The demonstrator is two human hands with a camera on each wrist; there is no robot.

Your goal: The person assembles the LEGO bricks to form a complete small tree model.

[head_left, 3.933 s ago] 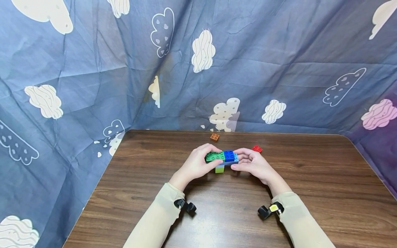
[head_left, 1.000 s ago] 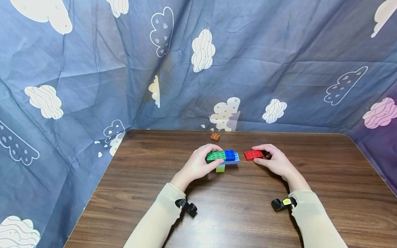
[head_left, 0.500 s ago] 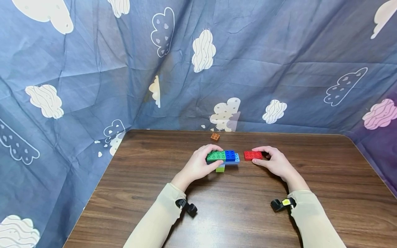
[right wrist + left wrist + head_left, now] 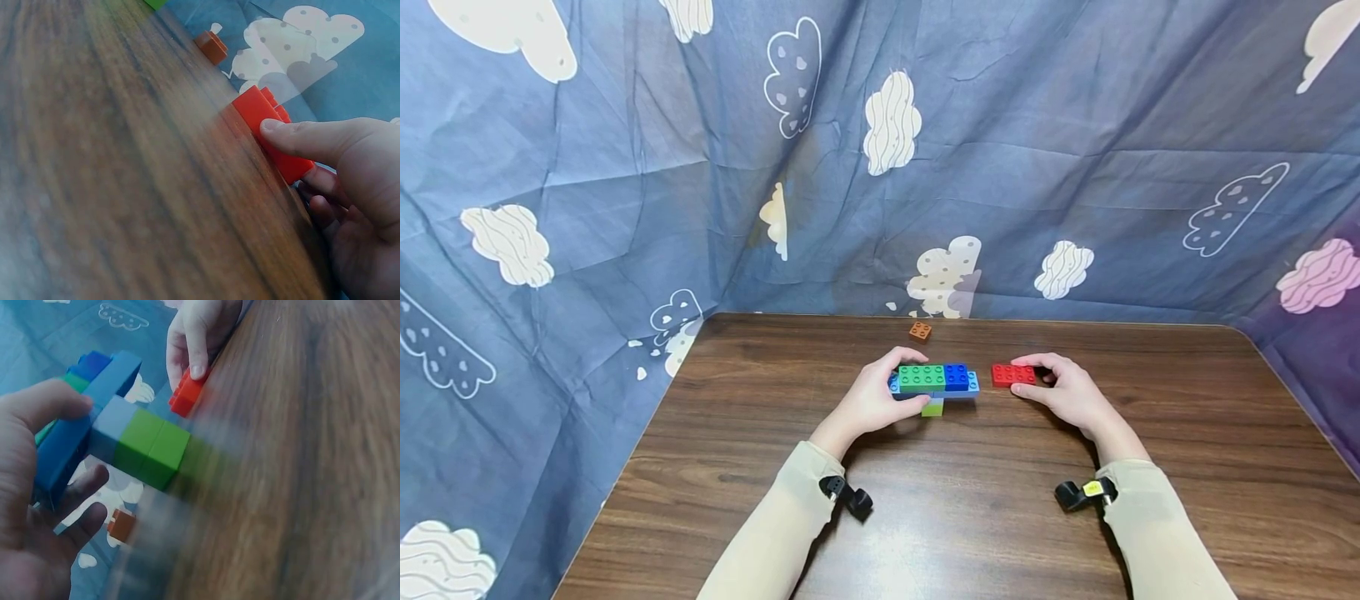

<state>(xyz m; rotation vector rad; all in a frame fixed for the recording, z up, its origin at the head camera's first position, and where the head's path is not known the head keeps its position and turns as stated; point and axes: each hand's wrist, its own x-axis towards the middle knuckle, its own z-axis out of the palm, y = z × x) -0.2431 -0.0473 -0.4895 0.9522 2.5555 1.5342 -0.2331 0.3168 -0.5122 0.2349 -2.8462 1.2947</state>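
Observation:
In the head view a toy-brick structure stands mid-table: a green brick [image 4: 922,377] and a dark blue brick [image 4: 957,377] side by side on light blue bricks [image 4: 973,382], above a lime green base [image 4: 932,408]. My left hand [image 4: 874,398] curves round its left end, thumb along the front and a finger behind. The left wrist view shows the thumb against the blue side [image 4: 62,447], with two other fingertips [image 4: 94,515] spread apart from it. To the right, my right hand [image 4: 1067,393] pinches a red brick [image 4: 1011,375] between thumb and fingers, low over the tabletop.
A small orange-brown brick [image 4: 920,331] lies near the back edge of the wooden table [image 4: 790,350], behind the structure. Beyond that edge hangs a blue cloud-patterned cloth [image 4: 842,250]. Each wrist wears a small black camera, like the right one [image 4: 1078,496].
My right hand left the structure's right end, took hold of the red brick and brought it slightly nearer. My left hand has just slid down and left, uncovering the green brick's top and the light blue end.

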